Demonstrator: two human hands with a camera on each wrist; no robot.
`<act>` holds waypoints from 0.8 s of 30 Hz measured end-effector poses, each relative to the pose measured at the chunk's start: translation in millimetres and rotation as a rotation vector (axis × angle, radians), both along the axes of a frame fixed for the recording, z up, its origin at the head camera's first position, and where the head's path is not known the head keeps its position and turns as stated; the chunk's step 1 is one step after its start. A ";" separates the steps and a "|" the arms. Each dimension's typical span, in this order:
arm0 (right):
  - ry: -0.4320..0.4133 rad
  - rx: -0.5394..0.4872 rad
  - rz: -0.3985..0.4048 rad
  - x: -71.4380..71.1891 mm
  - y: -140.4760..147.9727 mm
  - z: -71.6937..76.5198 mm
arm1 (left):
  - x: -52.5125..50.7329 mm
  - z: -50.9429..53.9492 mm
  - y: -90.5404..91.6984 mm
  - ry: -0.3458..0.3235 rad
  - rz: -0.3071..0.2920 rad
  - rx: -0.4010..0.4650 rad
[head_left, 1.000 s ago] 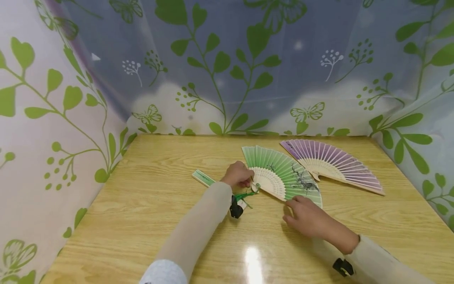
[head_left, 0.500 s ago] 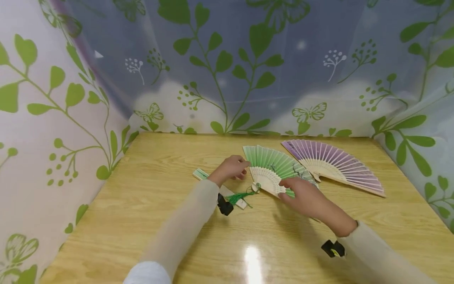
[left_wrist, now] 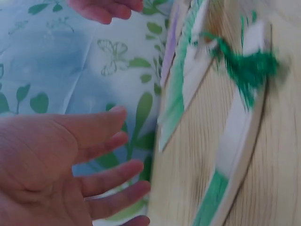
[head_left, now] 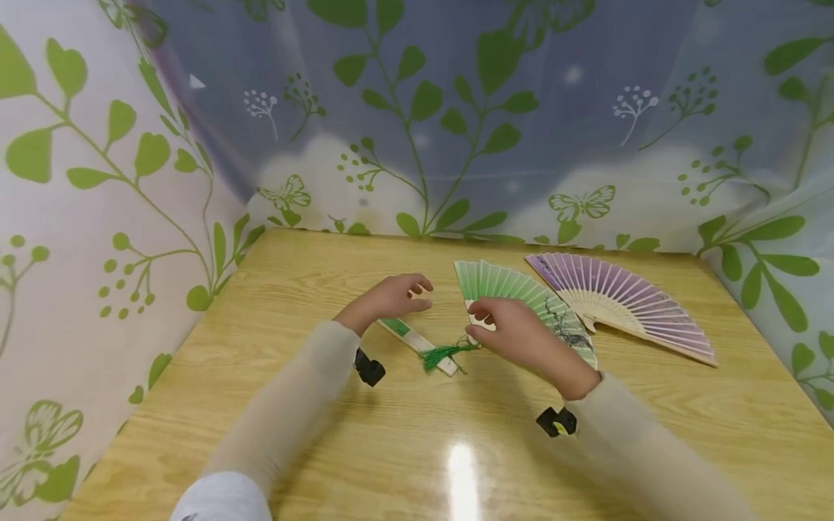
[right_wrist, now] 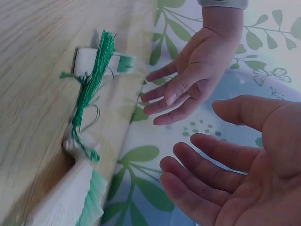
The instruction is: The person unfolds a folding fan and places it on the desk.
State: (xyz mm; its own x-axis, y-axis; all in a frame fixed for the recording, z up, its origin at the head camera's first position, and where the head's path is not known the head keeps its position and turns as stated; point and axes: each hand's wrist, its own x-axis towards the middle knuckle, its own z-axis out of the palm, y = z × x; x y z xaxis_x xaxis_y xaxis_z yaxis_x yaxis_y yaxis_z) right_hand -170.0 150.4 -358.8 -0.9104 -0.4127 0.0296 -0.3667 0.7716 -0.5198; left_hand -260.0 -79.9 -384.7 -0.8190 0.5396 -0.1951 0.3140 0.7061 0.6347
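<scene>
In the head view an open green fan (head_left: 504, 284) lies on the table, its green tassel (head_left: 438, 356) draped across a folded green fan (head_left: 417, 340). My left hand (head_left: 391, 298) hovers just above and behind the folded fan, holding nothing, and its fingers look spread in the left wrist view. My right hand (head_left: 515, 329) is over the ribs of the open green fan and hides part of them; the right wrist view shows its palm (right_wrist: 263, 174) with nothing in it. The folded fan (left_wrist: 230, 146) shows full length neither in the left wrist view nor in the head view.
An open purple fan (head_left: 612, 289) lies at the back right of the wooden table (head_left: 365, 449), beside the green one. A printed cloth (head_left: 417, 166) with leaves and butterflies hangs behind the table and at both sides.
My left hand has left the base of the open green fan and moved left. My right hand has moved left from the fan's lower edge to above its ribs.
</scene>
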 end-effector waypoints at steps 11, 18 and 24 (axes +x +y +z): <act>-0.035 0.049 0.032 -23.3 -40.2 -19.3 | -14.3 -13.2 -39.4 0.107 -0.170 -0.145; -0.080 0.096 0.007 -34.3 -69.4 -34.2 | -16.3 -19.8 -54.6 0.153 -0.220 -0.294; -0.083 0.152 -0.008 -38.8 -85.9 -47.6 | -20.0 -30.2 -65.6 0.156 -0.210 -0.324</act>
State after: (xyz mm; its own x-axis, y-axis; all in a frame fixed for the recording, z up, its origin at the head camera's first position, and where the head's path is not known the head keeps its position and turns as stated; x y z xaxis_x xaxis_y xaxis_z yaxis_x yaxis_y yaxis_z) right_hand -208.8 64.5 -406.3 -0.9105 -0.3991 -0.1080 -0.3207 0.8466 -0.4247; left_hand -279.9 -145.4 -414.8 -0.7306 0.6294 -0.2646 0.5476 0.7716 0.3236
